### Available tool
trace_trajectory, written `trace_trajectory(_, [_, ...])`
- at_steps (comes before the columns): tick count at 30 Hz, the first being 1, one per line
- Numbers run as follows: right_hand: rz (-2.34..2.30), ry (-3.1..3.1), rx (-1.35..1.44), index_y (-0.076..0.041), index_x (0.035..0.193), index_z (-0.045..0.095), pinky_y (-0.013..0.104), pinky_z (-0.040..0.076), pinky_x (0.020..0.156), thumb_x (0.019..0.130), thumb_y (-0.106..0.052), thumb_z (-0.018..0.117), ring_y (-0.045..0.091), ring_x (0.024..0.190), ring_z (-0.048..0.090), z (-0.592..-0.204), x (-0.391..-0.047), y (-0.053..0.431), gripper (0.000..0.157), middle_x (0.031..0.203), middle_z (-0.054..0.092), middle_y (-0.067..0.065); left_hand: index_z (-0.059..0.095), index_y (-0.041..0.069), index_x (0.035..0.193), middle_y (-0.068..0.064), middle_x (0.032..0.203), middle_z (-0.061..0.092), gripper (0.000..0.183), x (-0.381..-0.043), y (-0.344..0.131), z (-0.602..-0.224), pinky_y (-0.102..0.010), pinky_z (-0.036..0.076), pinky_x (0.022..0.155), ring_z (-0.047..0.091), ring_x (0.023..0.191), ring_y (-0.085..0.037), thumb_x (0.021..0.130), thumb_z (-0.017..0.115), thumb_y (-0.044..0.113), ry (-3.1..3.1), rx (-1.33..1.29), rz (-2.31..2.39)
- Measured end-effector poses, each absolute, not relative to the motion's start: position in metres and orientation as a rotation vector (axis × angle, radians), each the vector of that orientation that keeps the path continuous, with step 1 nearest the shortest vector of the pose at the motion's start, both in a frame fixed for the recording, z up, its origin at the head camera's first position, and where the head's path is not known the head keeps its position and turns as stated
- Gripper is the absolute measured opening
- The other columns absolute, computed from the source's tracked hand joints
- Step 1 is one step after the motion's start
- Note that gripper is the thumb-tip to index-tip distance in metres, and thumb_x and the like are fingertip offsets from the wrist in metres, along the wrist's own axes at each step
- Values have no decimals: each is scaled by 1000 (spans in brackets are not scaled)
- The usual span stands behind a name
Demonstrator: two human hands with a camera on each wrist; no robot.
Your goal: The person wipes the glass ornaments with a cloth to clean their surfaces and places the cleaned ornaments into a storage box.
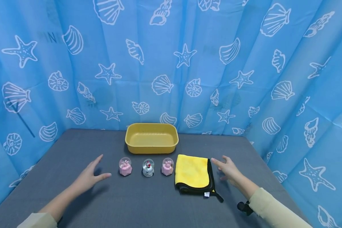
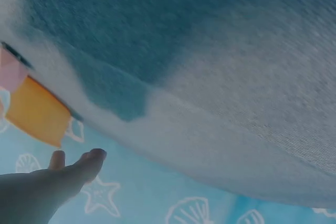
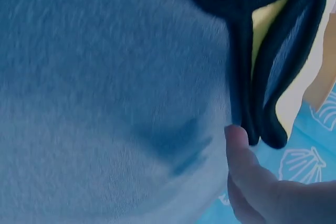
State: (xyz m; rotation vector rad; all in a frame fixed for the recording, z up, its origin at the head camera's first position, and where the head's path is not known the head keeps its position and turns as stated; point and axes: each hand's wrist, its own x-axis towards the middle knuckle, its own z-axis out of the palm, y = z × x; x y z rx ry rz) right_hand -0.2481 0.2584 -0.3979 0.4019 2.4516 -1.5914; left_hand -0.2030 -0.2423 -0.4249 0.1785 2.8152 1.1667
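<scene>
My left hand (image 1: 88,177) hovers over the table left of the snow globes, fingers extended and holding nothing. Nearest it stands a small snow globe with a pink base (image 1: 125,167). A white-based snow globe (image 1: 148,167) with a red-and-dark figure is in the middle, and another pink one (image 1: 167,167) stands right of it. A folded yellow cloth (image 1: 192,172) with black edging, a white tag and a black loop lies to their right. Close to the cloth's right edge is my right hand (image 1: 229,169), its fingers loosely spread; in the right wrist view a fingertip appears beside the black edging (image 3: 242,93).
Behind the globes, near the table's back edge, sits a yellow rectangular tub (image 1: 152,148). A grey cloth covers the table (image 1: 148,205). Blue curtains (image 1: 165,63) with white shell and starfish prints hang behind and along both sides.
</scene>
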Motion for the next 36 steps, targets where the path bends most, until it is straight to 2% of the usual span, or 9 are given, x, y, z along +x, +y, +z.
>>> trace_trajectory(6, [-1623,2344,519,10,149,-1,64,40,93,96,-39,59,54,131,28,-402,-249,253,94,147,11,40,15,-8,150,-38,144,29,94,-202,-231,-426,-70,28,99,23,133,-57,88,71,35,2788,151,1213])
trace_trajectory(15, [-1599,2185,595,14,147,0,66,39,93,98,-35,54,54,130,28,-400,-251,248,88,142,20,42,19,-9,149,-37,143,33,90,-207,-221,-429,-67,31,100,28,132,-55,88,72,32,2745,145,1278])
trace_trajectory(18, [-1552,2168,611,15,147,5,62,41,94,98,-33,56,53,128,31,-400,-253,246,85,140,24,40,20,-9,148,-37,142,34,90,-209,-218,-430,-66,32,99,30,131,-55,88,73,32,2738,130,1280])
trace_trajectory(22, [-1450,2231,661,14,145,18,48,47,86,93,-30,64,44,116,44,-406,-258,244,82,131,37,35,21,-9,148,-38,142,34,90,-209,-214,-431,-65,33,99,31,131,-55,87,73,32,2721,109,1297])
trace_trajectory(26, [-1386,2283,675,15,137,31,34,44,73,89,-29,70,31,94,51,-414,-262,243,76,114,51,26,22,-8,148,-37,142,35,89,-209,-210,-432,-65,34,98,33,130,-54,87,74,32,2704,93,1321])
trace_trajectory(29, [-1387,2285,657,16,130,39,31,44,69,87,-26,73,26,83,53,-419,-265,243,69,101,56,20,23,-7,148,-37,142,35,88,-211,-207,-433,-65,35,97,33,130,-53,87,74,31,2684,79,1349])
trace_trajectory(31, [-1416,2268,660,16,128,41,31,47,70,87,-24,73,23,81,55,-420,-266,243,66,96,57,17,23,-7,148,-37,142,35,88,-212,-206,-433,-65,35,97,33,130,-53,87,74,30,2670,70,1367])
trace_trajectory(36, [-1504,2196,629,16,127,44,35,55,72,88,-20,72,20,77,64,-421,-265,242,60,93,62,14,22,-6,148,-36,142,36,87,-215,-203,-434,-64,36,98,33,130,-53,88,73,29,2638,37,1396])
